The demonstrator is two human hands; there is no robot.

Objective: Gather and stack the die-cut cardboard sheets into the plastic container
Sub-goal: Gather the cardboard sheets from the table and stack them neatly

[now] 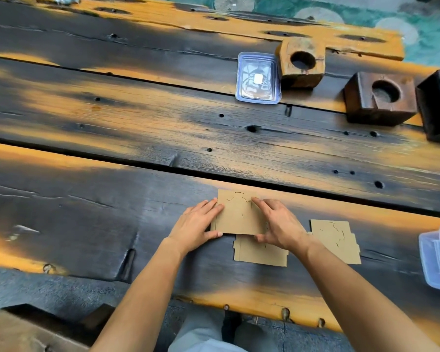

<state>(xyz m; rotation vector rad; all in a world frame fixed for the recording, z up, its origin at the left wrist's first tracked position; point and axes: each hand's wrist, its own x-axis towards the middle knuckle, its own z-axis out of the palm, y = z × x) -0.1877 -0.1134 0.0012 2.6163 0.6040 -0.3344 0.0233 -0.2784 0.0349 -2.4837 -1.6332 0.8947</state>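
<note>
A tan die-cut cardboard sheet (239, 214) lies on the dark wooden table (112, 224) in front of me, between my two hands. My left hand (198, 229) touches its left edge with straight fingers, thumb at the lower left corner. My right hand (277, 224) grips its right side, index finger stretched over the top and thumb at the bottom edge. A second sheet (261, 254) lies partly under it. A third sheet (337, 241) lies flat to the right, partly behind my right forearm. The clear plastic container (437, 260) stands at the right edge, cut off by the frame.
A clear plastic lid (258, 77) lies at the back of the table. Beside it stands a light wooden block with a round hole (301, 62), then a dark block with a hole (380, 97) and another dark block (438, 105). The table's near edge (239, 303) is just below my arms.
</note>
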